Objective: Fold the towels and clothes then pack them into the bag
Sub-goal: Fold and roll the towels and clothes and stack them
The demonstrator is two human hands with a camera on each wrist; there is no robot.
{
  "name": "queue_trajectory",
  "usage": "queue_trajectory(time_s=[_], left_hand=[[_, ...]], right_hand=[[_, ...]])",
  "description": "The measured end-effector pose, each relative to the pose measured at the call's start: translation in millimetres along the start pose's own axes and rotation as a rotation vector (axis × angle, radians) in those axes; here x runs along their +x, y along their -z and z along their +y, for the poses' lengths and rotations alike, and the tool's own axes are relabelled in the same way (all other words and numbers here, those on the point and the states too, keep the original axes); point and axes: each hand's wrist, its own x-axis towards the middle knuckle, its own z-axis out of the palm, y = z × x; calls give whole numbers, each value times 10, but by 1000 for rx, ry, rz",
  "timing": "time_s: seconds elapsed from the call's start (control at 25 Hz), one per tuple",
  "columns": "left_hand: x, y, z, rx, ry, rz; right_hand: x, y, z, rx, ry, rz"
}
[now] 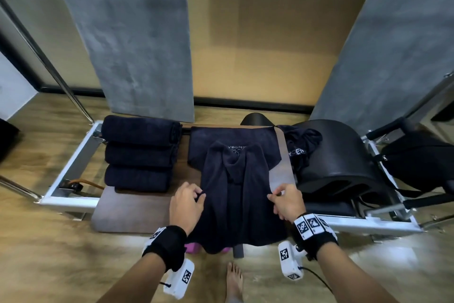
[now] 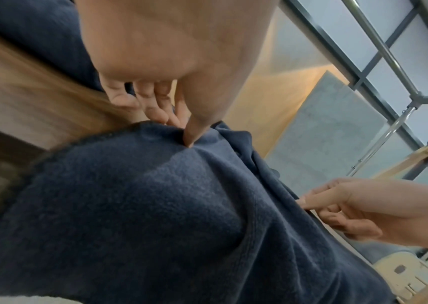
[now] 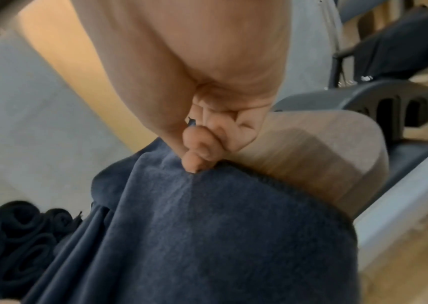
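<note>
Head view: a dark navy towel [image 1: 233, 194] drapes over the padded brown platform [image 1: 127, 214], its near end hanging off. The left hand [image 1: 186, 204] and right hand [image 1: 288, 204] pinch its side edges. Three rolled towels [image 1: 140, 153] lie just left; wood floor [image 1: 49, 266] below.

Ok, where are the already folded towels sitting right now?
In the head view the three folded towels are stacked in a row on the left of the padded platform, beside the towel both hands are pinching.

Black wristbands [image 1: 169, 243], white tagged cameras [image 1: 290, 262]
</note>
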Motion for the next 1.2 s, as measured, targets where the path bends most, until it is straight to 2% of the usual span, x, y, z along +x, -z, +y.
queue_trajectory(time_s=[0.08,0.16,0.24,0.28,0.32,0.4,0.52,0.6,0.76,0.88,1.0,1.12,1.2], left_hand=[[12,52,47,-53,32,66],[36,115,72,-132,80,156],[73,145,78,-372,128,168],[87,154,78,-494,148,126],[74,151,60,-573,136,74],[-6,115,-1,-528,25,-9],[-217,21,-184,-193,-281,-42],[-357,33,-259,39,-381,-104],[-520,117,-383,222,-403,-252],[-599,153,-456,251,-401,-253],[-619,189,-534,130,-382,-203],[-613,207,-605,-69,-387,-132],[-627,227,-608,-168,-333,-98]], right_hand=[[-8,31,-76,183,-46,-35],[-70,126,-207,490,-38,-33],[-135,235,-287,719,67,-25],[-175,267,-289,747,129,-44],[-224,278,-268,710,185,-61],[-322,231,-189,492,306,-45],[-425,91,7,89,454,20],[-474,23,142,-70,481,19],[-541,-49,349,-258,551,50],[-653,-53,478,-298,610,18],[-753,-48,600,-306,648,-38],[-817,-39,701,-306,618,-109],[-849,-49,758,-316,612,-111]])
